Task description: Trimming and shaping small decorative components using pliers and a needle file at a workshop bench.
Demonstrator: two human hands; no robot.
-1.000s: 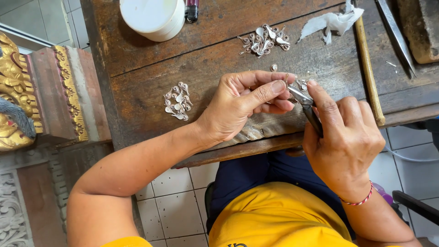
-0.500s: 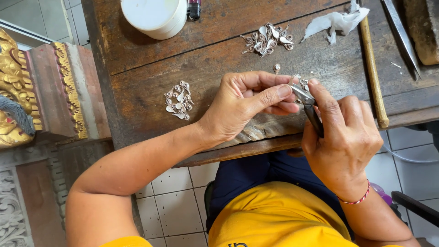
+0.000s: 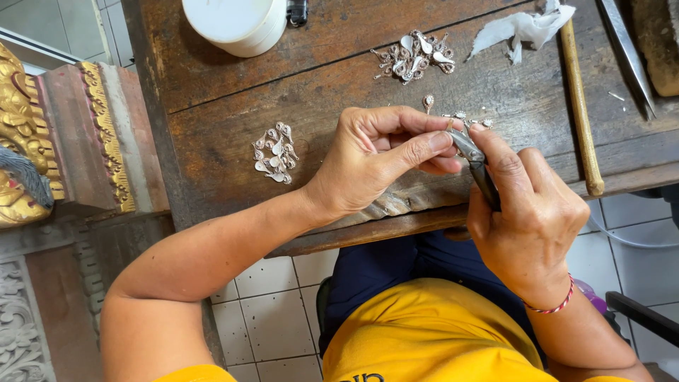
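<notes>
My right hand [image 3: 527, 212] grips dark-handled pliers [image 3: 475, 161], whose jaws point up-left toward my left fingertips. My left hand [image 3: 378, 159] pinches a small silver piece at the plier jaws, thumb and forefinger closed on it; the piece itself is mostly hidden. Both hands hover over the front edge of a worn wooden bench [image 3: 226, 134]. A pile of small silver drop-shaped pieces [image 3: 274, 152] lies left of my left hand. Another pile [image 3: 414, 56] lies further back, and a few loose pieces [image 3: 428, 101] sit just beyond my fingers.
A white round container [image 3: 237, 25] stands at the back left of the bench. A crumpled white cloth [image 3: 520, 28], a wooden stick [image 3: 581, 99] and a long metal tool [image 3: 626, 49] lie at the right. Gilded carved wood [image 3: 28, 141] stands to the left, over tiled floor.
My hands stay together at the pliers with only slight finger shifts. The view has drifted a little; nothing on the bench has moved.
</notes>
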